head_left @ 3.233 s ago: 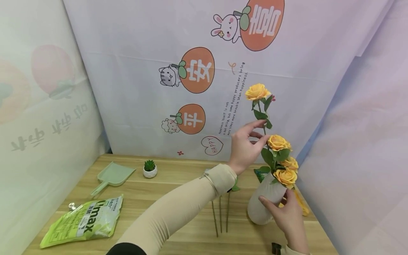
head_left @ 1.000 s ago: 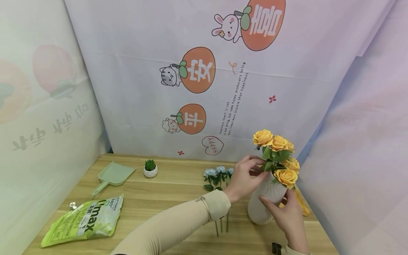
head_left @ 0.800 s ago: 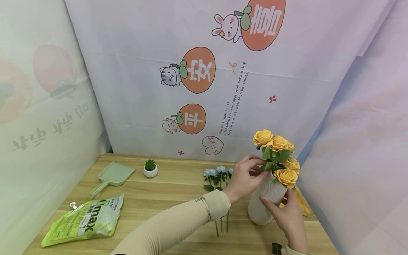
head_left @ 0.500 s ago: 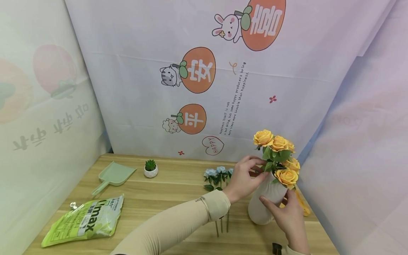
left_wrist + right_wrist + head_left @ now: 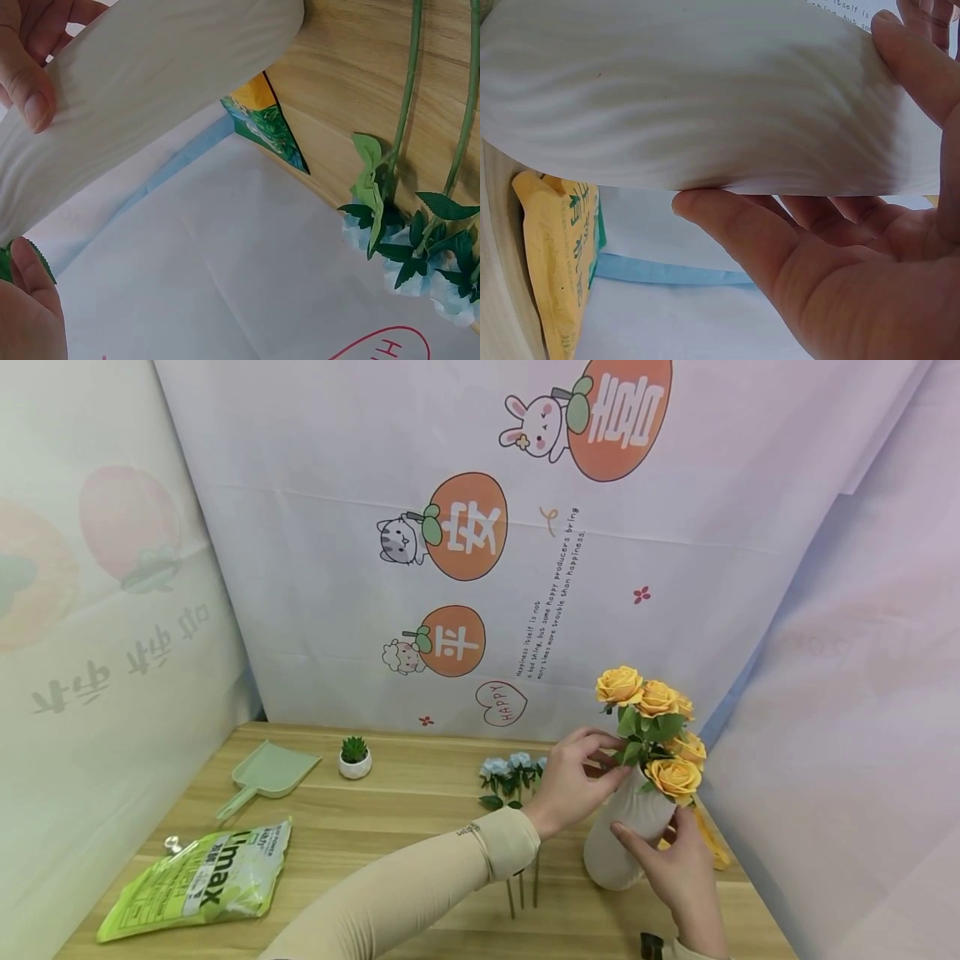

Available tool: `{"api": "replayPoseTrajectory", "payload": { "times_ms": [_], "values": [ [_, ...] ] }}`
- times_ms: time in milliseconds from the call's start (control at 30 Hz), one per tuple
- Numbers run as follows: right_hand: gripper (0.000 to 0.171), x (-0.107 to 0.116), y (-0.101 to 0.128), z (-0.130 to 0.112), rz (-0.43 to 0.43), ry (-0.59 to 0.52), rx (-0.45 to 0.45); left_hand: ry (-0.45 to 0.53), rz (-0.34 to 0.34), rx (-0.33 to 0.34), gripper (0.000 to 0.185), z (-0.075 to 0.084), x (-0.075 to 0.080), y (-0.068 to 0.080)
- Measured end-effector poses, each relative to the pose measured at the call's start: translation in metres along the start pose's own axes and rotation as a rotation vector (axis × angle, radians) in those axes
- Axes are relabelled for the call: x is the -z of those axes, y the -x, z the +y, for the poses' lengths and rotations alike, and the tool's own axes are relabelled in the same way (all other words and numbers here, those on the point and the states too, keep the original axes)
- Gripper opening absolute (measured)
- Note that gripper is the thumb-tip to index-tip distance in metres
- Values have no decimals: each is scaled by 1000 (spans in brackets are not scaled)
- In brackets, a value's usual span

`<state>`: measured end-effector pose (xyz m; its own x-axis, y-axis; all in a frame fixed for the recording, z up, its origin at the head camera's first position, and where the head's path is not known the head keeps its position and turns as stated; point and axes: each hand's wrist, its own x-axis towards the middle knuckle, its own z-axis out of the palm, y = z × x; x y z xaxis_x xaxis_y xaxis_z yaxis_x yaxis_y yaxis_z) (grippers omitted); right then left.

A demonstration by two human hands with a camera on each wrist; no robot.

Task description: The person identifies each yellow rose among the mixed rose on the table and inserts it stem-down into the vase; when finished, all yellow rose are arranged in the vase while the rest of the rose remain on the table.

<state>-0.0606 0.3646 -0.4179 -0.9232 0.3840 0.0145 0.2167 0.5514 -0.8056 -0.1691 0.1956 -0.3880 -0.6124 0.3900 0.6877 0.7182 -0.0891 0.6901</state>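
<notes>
A white, wavy-ribbed vase [image 5: 618, 847] stands tilted at the table's right side, with several yellow artificial roses [image 5: 673, 777] in its mouth. My right hand [image 5: 684, 872] grips the vase's side, its thumb and fingers spread round it; the right wrist view shows this hand [image 5: 855, 262] close up against the ribbed wall. At the vase's mouth my left hand [image 5: 573, 785] pinches the leafy stem of the leftmost yellow rose [image 5: 619, 685]. The stem itself is mostly hidden by fingers and leaves. In the left wrist view a green leaf shows beside the left hand [image 5: 34, 300].
Light-blue artificial roses [image 5: 519, 762] lie left of the vase, partly under the left forearm. A yellow packet [image 5: 559, 255] is behind the vase. Farther left are a small potted succulent [image 5: 354, 758], a green dustpan [image 5: 273, 770] and a lime-green bag [image 5: 206, 881]. Cloth walls surround the table.
Since the oldest frame, my left hand has come down with a yellow rose, whose stem now sits in the vase. Over the last second both hands have stayed almost still.
</notes>
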Motion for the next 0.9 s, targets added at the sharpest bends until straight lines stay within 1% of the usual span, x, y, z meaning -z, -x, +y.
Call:
{"api": "replayPoseTrajectory", "payload": {
  "times_ms": [100,267,400,533,633,767,900],
  "values": [
    [116,-1,-1,0,-5,6,-5,8,-3,15,24,-1,3,2],
    [122,-1,-3,0,-21,-4,-31,7,-5,20,24,-7,11,6],
    [127,0,-5,1,-28,-17,-47,14,-24,26,27,-10,21,12],
    [129,-3,-7,1,-37,-28,-57,15,-25,60,31,-13,43,24],
    [131,-2,-7,1,-36,-20,-73,11,2,98,32,-20,60,36],
    [131,0,-9,2,-27,-18,-92,3,50,175,35,-29,89,53],
    [131,-2,-12,2,-24,-27,-96,-6,98,277,37,-34,121,72]
  ]
}}
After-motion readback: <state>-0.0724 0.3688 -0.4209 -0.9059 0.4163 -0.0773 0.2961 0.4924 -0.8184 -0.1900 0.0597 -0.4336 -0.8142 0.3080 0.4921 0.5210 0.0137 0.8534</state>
